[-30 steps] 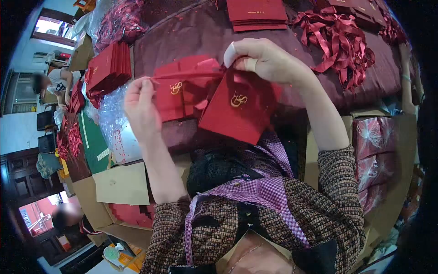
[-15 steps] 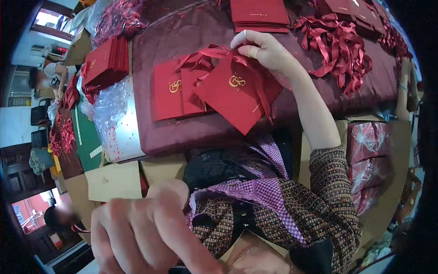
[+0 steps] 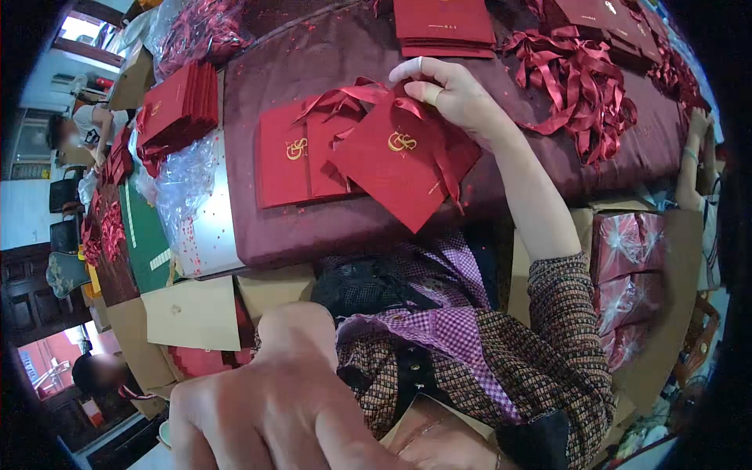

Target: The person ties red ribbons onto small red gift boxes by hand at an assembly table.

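Observation:
My right hand [image 3: 450,94] pinches the top of a red paper gift bag [image 3: 392,168] by its ribbon. The bag is turned cornerwise, with a gold monogram facing up and a satin ribbon bow at its top. White wrapping covers one fingertip, and a tan band is on the thumb. Under and left of it lie more red gift bags [image 3: 282,160], overlapping on the cloth. My left hand [image 3: 274,399] is very close to the camera at the bottom left, its knuckles bent. The lower frame edge cuts off its fingertips, so what they hold, if anything, is hidden.
Dark red cloth [image 3: 313,235] covers the table. Stacked red bags [image 3: 180,106] stand left, more bags [image 3: 444,31] at the back, and loose ribbons [image 3: 576,90] right. An open carton holds plastic-wrapped red packs [image 3: 630,286]. Another person [image 3: 94,129] is at the far left; an arm [image 3: 689,160] shows right.
My left hand has shifted slightly right and down near the camera, uncovering red items in a carton at the left. My right hand keeps its pinch on the bag.

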A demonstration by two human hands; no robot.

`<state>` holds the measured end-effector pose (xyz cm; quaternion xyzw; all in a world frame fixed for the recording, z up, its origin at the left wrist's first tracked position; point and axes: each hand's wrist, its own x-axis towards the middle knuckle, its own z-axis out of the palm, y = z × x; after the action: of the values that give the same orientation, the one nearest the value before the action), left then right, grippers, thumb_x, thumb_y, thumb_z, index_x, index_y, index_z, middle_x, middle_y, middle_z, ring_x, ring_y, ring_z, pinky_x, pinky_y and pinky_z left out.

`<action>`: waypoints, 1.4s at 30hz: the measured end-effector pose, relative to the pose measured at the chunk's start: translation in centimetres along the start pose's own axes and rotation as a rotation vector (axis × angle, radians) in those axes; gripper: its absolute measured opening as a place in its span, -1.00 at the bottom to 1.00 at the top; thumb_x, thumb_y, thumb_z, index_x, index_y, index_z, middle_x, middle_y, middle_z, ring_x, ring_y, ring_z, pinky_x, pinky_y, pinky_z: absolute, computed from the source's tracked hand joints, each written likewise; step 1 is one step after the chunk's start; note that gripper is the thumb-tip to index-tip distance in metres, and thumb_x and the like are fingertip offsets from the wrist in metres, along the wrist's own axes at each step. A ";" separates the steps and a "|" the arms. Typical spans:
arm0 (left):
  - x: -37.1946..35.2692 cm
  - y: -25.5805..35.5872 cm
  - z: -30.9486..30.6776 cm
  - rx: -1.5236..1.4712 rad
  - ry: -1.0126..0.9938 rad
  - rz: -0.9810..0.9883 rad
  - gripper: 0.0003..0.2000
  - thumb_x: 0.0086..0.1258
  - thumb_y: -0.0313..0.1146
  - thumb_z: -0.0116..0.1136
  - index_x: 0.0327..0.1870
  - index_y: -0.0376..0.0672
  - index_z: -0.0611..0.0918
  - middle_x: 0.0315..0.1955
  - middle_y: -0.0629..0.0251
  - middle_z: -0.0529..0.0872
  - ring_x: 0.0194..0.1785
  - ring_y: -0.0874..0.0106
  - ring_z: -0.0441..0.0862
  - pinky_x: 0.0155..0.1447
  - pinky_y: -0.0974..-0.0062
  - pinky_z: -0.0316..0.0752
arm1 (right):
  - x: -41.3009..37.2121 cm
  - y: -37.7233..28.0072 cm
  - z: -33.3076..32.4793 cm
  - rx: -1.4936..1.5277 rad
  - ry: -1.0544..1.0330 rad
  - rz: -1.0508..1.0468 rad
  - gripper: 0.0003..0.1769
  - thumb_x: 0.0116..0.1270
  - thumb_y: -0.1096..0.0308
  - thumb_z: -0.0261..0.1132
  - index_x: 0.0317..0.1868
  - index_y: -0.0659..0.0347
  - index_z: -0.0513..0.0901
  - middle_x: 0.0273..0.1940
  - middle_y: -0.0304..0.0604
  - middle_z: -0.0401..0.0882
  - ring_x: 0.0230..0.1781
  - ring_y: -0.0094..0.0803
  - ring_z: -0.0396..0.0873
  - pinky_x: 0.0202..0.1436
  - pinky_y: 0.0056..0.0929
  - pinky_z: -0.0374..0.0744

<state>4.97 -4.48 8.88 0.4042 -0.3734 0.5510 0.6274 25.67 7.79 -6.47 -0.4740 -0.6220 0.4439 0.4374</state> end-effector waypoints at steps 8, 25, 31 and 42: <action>0.0 -0.9 -0.6 0.304 0.047 -0.039 -0.67 0.27 -0.60 0.07 -0.73 -0.08 0.43 -0.78 0.33 0.38 -0.70 0.44 0.36 -0.02 -0.01 0.55 | -0.9 -1.1 -0.7 -0.280 0.157 -0.242 -0.69 0.32 0.52 0.17 0.06 0.18 0.61 -0.10 -0.27 0.59 -0.03 -0.48 0.52 0.09 -0.54 0.46; -8.2 2.5 -14.9 2.079 -0.166 -1.027 -0.74 0.13 -0.38 0.33 -0.17 -0.27 0.64 -0.28 0.12 0.57 -0.09 0.11 0.49 0.06 0.22 0.38 | -12.3 -2.0 -1.4 -0.741 -0.268 -0.408 -0.71 0.00 0.44 0.39 -0.20 0.07 0.61 -0.05 -0.22 0.50 0.06 -0.19 0.44 0.15 -0.22 0.39; -8.0 2.0 -14.7 2.070 -0.145 -0.939 -0.74 0.11 -0.41 0.32 -0.17 -0.26 0.61 -0.27 0.13 0.58 -0.10 0.14 0.51 0.01 0.26 0.41 | -12.0 -2.3 -1.4 -0.587 -0.131 -0.438 -0.80 0.08 0.40 0.37 -0.27 0.15 0.57 -0.03 -0.16 0.52 0.05 -0.18 0.47 0.14 -0.20 0.39; -6.5 2.1 -14.4 1.719 0.306 -1.252 -0.77 0.20 -0.53 0.23 -0.11 -0.31 0.64 -0.41 0.29 0.63 -0.32 0.51 0.52 -0.18 0.56 0.42 | -7.2 -0.7 5.9 -0.572 0.147 -0.587 -0.79 0.07 0.42 0.37 -0.28 0.18 0.55 -0.34 -0.21 0.57 -0.20 -0.23 0.51 -0.01 -0.26 0.39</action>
<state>2.48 6.39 -2.55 0.7562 0.4955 0.2542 0.3436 21.04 -0.18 -8.01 -0.4094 -0.7962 0.0748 0.4392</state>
